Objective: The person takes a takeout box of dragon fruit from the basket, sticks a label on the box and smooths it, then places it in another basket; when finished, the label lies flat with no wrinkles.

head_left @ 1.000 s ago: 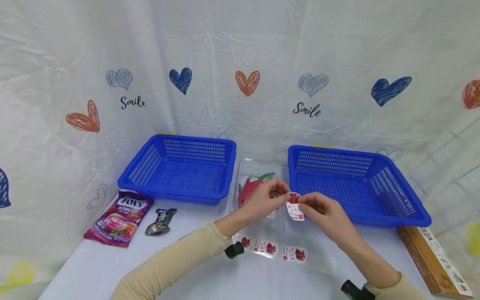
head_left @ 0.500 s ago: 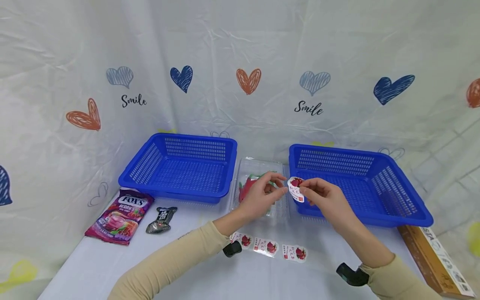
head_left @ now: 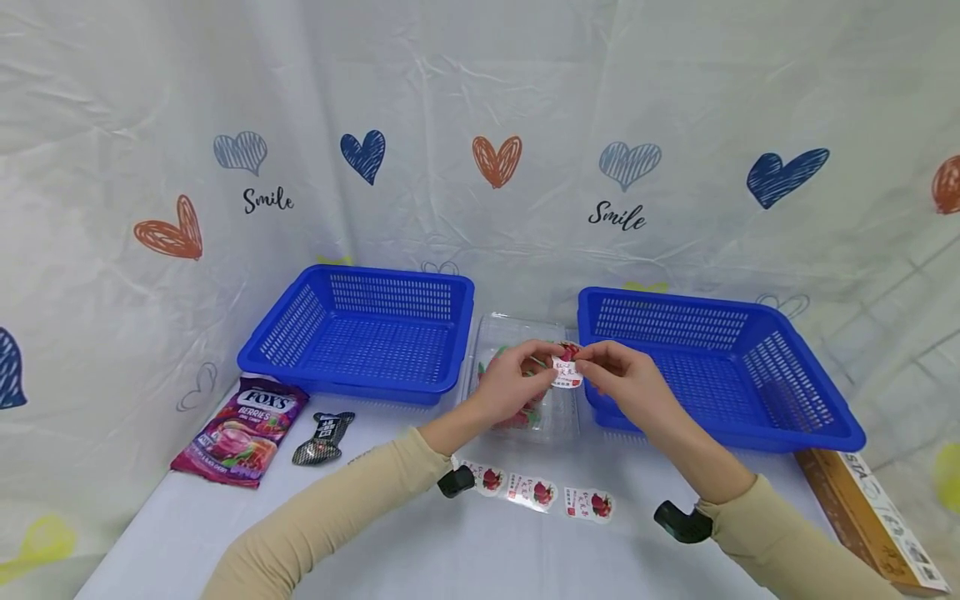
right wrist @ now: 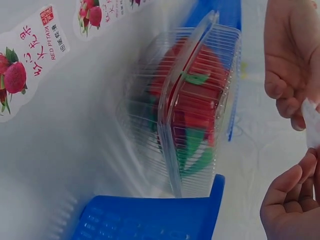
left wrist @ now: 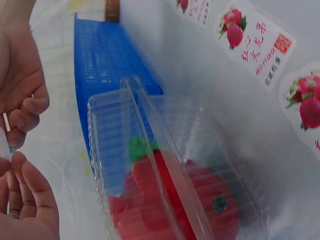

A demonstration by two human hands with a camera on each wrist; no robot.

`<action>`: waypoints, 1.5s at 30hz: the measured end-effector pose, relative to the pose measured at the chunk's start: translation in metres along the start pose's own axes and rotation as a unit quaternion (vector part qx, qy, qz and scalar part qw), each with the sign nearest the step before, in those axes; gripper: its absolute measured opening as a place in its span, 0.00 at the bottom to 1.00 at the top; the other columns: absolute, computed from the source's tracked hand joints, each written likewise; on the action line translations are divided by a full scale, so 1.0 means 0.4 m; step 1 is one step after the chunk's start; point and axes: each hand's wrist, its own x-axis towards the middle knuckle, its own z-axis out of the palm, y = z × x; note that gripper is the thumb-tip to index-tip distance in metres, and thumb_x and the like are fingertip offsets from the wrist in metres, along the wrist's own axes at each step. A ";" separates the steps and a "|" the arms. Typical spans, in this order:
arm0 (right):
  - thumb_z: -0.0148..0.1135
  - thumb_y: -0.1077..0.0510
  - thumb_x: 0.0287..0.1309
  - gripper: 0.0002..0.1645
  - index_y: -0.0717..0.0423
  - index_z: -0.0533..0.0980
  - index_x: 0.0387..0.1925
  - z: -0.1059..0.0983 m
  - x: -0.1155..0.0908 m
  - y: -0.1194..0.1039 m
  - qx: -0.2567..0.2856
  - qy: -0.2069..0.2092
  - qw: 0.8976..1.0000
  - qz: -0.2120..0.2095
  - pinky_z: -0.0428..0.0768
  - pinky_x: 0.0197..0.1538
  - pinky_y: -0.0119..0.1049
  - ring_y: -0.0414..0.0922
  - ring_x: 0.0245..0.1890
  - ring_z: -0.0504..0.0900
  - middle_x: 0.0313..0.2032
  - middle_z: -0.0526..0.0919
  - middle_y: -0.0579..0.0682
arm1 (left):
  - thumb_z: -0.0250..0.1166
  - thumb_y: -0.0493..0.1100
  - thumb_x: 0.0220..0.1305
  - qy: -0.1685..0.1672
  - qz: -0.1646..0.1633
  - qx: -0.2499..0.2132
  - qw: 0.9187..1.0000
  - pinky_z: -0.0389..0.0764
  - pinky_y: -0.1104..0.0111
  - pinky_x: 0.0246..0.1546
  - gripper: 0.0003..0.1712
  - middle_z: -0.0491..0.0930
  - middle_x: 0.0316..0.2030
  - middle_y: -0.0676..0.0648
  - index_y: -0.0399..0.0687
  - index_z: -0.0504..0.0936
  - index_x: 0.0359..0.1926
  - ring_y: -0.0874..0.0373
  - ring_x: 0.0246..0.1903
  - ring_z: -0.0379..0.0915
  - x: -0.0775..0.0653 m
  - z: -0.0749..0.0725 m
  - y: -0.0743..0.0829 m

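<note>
A white sticker (head_left: 567,375) with a red pitaya picture and writing is held up between my two hands. My left hand (head_left: 513,387) pinches its left edge with thumb and fingertips. On the right edge, my right hand (head_left: 628,377) grips it the same way. Both hands are above a closed clear plastic box (head_left: 558,421). Inside the box lies a red dragon fruit (left wrist: 215,195) with green tips, partly hidden by my left hand in the head view. Closer to me, a strip of similar stickers (head_left: 534,492) lies flat on the table.
Blue plastic baskets stand left (head_left: 375,333) and right (head_left: 675,358) of the box. Near the left basket lie a purple candy bag (head_left: 238,433) and a small dark wrapped packet (head_left: 324,439). A long brown-and-white box (head_left: 870,517) lies at the right.
The right hand has moved the sticker left, over the clear box. The left fingers, apart from the sticker half a second ago, now pinch its left edge.
</note>
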 end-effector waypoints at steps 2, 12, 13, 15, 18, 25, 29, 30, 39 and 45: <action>0.62 0.44 0.65 0.22 0.55 0.77 0.52 0.006 0.014 0.003 0.000 -0.006 1.000 0.001 0.79 0.42 0.38 0.54 0.43 0.76 0.44 0.81 0.53 | 0.63 0.38 0.66 0.003 -0.010 0.018 1.000 0.79 0.72 0.35 0.16 0.80 0.39 0.52 0.48 0.81 0.55 0.63 0.36 0.77 0.004 -0.008 -0.001; 0.61 0.50 0.66 0.20 0.57 0.78 0.54 0.037 0.078 0.022 -0.014 -0.046 0.998 0.033 0.78 0.42 0.43 0.54 0.43 0.76 0.45 0.81 0.55 | 0.63 0.36 0.64 -0.041 -0.060 0.065 0.995 0.79 0.72 0.37 0.20 0.78 0.41 0.51 0.46 0.78 0.58 0.61 0.39 0.76 0.025 -0.054 -0.026; 0.61 0.50 0.66 0.20 0.57 0.78 0.53 0.041 0.084 0.023 -0.017 -0.049 0.998 0.037 0.77 0.41 0.42 0.54 0.42 0.76 0.45 0.81 0.56 | 0.63 0.36 0.64 -0.046 -0.065 0.067 0.995 0.79 0.71 0.37 0.20 0.78 0.41 0.51 0.46 0.78 0.58 0.61 0.39 0.76 0.027 -0.059 -0.029; 0.62 0.50 0.66 0.19 0.57 0.78 0.53 0.047 0.096 0.023 -0.021 -0.054 0.997 0.043 0.77 0.39 0.42 0.53 0.40 0.76 0.43 0.80 0.57 | 0.64 0.36 0.64 -0.053 -0.074 0.067 0.994 0.79 0.70 0.36 0.21 0.77 0.41 0.50 0.46 0.77 0.59 0.60 0.39 0.77 0.032 -0.068 -0.035; 0.62 0.51 0.66 0.19 0.58 0.78 0.52 0.057 0.112 0.020 -0.022 -0.063 0.997 0.044 0.76 0.37 0.41 0.51 0.37 0.75 0.41 0.80 0.57 | 0.65 0.36 0.64 -0.058 -0.086 0.072 0.992 0.79 0.69 0.35 0.23 0.77 0.42 0.49 0.45 0.76 0.59 0.58 0.40 0.78 0.036 -0.083 -0.040; 0.62 0.55 0.66 0.18 0.61 0.77 0.52 0.078 0.141 0.010 -0.031 -0.085 0.995 0.040 0.78 0.32 0.37 0.48 0.32 0.76 0.37 0.82 0.54 | 0.66 0.36 0.61 -0.057 -0.098 0.105 0.988 0.79 0.70 0.34 0.24 0.78 0.42 0.47 0.42 0.77 0.59 0.57 0.39 0.78 0.045 -0.106 -0.049; 0.62 0.57 0.66 0.16 0.62 0.77 0.50 0.087 0.151 0.009 -0.043 -0.086 0.994 0.042 0.81 0.33 0.40 0.49 0.31 0.77 0.34 0.81 0.56 | 0.66 0.35 0.60 -0.062 -0.099 0.131 0.985 0.80 0.70 0.34 0.23 0.79 0.42 0.46 0.40 0.79 0.57 0.57 0.37 0.79 0.054 -0.111 -0.054; 0.62 0.57 0.65 0.15 0.62 0.77 0.50 0.089 0.153 0.008 -0.047 -0.085 0.994 0.043 0.81 0.34 0.40 0.49 0.30 0.77 0.33 0.81 0.57 | 0.66 0.36 0.61 -0.061 -0.100 0.140 0.983 0.80 0.70 0.34 0.22 0.80 0.42 0.46 0.40 0.79 0.57 0.56 0.37 0.79 0.056 -0.112 -0.055; 0.61 0.58 0.66 0.14 0.62 0.77 0.49 0.101 0.165 0.002 -0.068 -0.081 0.993 0.058 0.82 0.30 0.36 0.45 0.28 0.78 0.32 0.80 0.54 | 0.65 0.37 0.63 -0.054 -0.096 0.185 0.977 0.80 0.70 0.37 0.19 0.81 0.44 0.44 0.40 0.81 0.55 0.55 0.39 0.81 0.067 -0.118 -0.063; 0.62 0.59 0.65 0.13 0.61 0.77 0.49 0.104 0.173 -0.001 -0.079 -0.078 0.992 0.058 0.83 0.31 0.35 0.46 0.29 0.79 0.34 0.81 0.54 | 0.62 0.36 0.66 -0.053 -0.106 0.155 0.981 0.81 0.71 0.31 0.16 0.81 0.43 0.43 0.39 0.82 0.53 0.59 0.30 0.82 0.067 -0.119 -0.052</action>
